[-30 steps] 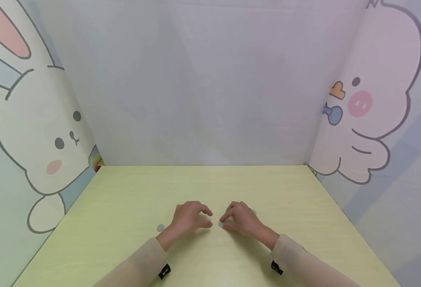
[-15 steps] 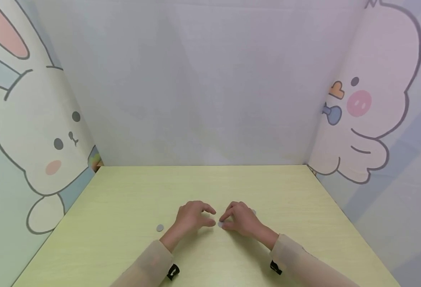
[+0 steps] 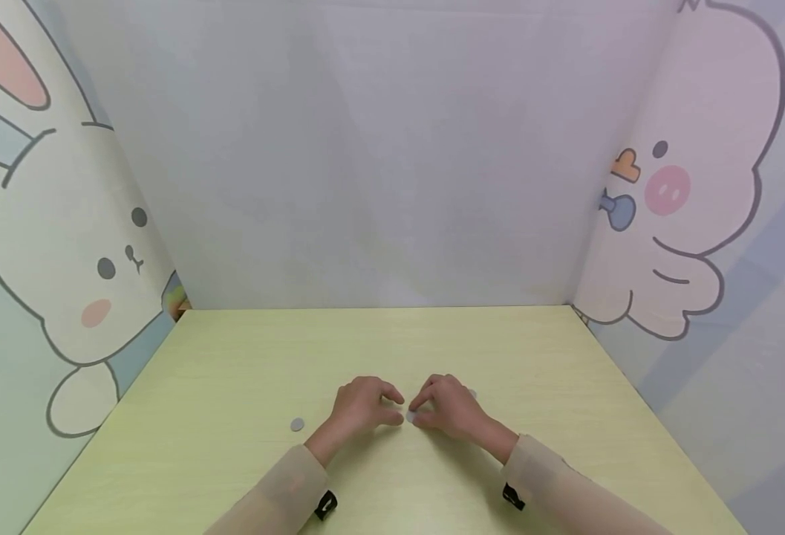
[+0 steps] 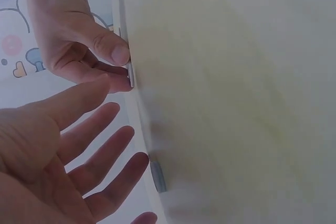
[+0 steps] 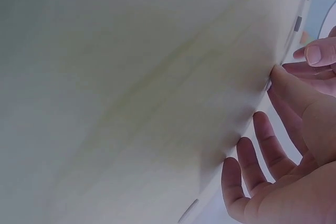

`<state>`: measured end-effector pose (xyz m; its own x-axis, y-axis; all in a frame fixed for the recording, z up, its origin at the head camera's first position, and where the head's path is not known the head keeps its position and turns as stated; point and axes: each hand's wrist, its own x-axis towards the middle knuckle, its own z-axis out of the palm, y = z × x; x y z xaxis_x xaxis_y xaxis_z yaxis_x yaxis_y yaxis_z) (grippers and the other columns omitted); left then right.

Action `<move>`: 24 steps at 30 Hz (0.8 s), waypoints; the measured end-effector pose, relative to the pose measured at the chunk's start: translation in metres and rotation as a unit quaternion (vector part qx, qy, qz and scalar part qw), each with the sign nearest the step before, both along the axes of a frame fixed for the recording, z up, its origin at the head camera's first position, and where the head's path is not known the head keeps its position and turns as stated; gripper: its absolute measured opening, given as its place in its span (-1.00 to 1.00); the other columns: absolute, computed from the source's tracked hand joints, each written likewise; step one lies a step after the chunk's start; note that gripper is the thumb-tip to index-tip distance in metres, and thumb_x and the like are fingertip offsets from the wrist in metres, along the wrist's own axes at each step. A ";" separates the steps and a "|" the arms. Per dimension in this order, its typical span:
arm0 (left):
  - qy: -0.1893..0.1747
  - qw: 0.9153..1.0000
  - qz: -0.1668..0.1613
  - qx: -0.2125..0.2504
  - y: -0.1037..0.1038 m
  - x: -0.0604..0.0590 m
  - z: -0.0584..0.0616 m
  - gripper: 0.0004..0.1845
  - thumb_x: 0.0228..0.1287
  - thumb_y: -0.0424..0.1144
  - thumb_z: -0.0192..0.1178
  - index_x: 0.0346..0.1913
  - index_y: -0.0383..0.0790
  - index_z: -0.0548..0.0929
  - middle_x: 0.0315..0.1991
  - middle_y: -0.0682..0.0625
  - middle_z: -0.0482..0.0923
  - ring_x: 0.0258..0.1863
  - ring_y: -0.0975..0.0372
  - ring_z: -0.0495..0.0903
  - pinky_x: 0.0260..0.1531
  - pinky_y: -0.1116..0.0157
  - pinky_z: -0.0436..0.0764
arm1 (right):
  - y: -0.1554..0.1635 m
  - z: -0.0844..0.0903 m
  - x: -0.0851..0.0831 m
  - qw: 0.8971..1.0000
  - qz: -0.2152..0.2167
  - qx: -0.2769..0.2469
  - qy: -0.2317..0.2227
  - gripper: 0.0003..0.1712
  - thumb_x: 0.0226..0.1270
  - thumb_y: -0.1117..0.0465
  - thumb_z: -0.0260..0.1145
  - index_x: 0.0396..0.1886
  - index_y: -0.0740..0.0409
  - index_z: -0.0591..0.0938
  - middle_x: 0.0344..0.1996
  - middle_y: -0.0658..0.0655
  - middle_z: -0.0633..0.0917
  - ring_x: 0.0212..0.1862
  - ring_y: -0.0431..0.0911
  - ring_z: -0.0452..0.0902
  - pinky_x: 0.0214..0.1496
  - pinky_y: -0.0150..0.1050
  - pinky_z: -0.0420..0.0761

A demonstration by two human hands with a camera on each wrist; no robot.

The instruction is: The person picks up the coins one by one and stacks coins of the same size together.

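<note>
Near the middle of the tabletop (image 3: 379, 334), my right hand (image 3: 451, 407) pinches a small grey coin (image 3: 411, 417) between thumb and forefinger, low at the surface. In the left wrist view that coin (image 4: 130, 74) appears edge-on. My left hand (image 3: 363, 405) faces it from the left, thumb and fingers spread apart, fingertips close to the coin with nothing gripped. A second coin (image 3: 297, 424) lies left of my left wrist. Another coin (image 3: 473, 394) shows partly behind my right hand. One more coin (image 4: 157, 177) lies beside my left fingers in the left wrist view.
A plain pale curtain (image 3: 379, 148) stands along the table's far edge. Cartoon-printed cloths hang at both sides, a rabbit (image 3: 78, 245) left and a duck (image 3: 706, 148) right. Black straps (image 3: 326, 504) show under the sleeves.
My left hand has moved a little to the right, nearer the coin at my right fingertips. My right hand has kept its place and its pinch. The view has shifted slightly.
</note>
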<state>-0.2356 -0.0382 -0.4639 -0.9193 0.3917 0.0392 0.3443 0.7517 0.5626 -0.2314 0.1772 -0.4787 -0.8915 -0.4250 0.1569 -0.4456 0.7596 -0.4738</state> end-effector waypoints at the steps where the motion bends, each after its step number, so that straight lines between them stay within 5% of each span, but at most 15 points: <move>1: 0.001 1.000 -0.001 -0.001 0.001 0.000 0.000 -0.77 0.11 -0.10 0.62 -0.15 0.05 0.89 -0.07 0.11 0.81 -0.05 0.11 0.71 -0.05 -0.10 0.55 | 0.000 0.000 0.000 1.000 -0.001 0.000 -0.001 -0.90 0.17 0.20 0.68 -0.31 -0.06 0.91 -0.26 -0.10 0.74 -0.10 -0.05 0.59 -0.20 -0.06 0.63; 15: -0.001 1.000 0.005 -0.013 0.009 -0.002 -0.002 -0.86 0.09 -0.14 0.62 -0.27 0.03 0.89 -0.16 0.16 0.82 -0.02 0.09 0.72 -0.07 -0.07 0.51 | 0.002 -0.002 -0.003 1.000 -0.018 -0.009 -0.013 -0.86 0.11 0.20 0.71 -0.32 -0.03 0.90 -0.28 -0.10 0.78 -0.13 -0.09 0.57 -0.20 -0.17 0.62; 24: 0.020 0.999 0.003 -0.027 0.014 -0.003 -0.002 -0.88 0.04 -0.18 0.63 -0.33 0.04 0.89 -0.19 0.17 0.82 -0.07 0.15 0.70 -0.13 -0.01 0.49 | 0.000 -0.003 -0.002 1.000 -0.026 0.003 -0.006 -0.85 0.05 0.15 0.75 -0.40 -0.03 0.90 -0.27 -0.09 0.79 -0.10 -0.07 0.60 -0.10 -0.03 0.67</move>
<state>-0.2387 -0.0240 -0.4662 -0.9200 0.3880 0.0555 0.3608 0.7831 0.5066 -0.2339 0.1775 -0.4817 -0.9144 -0.3785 0.1435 -0.3992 0.7845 -0.4746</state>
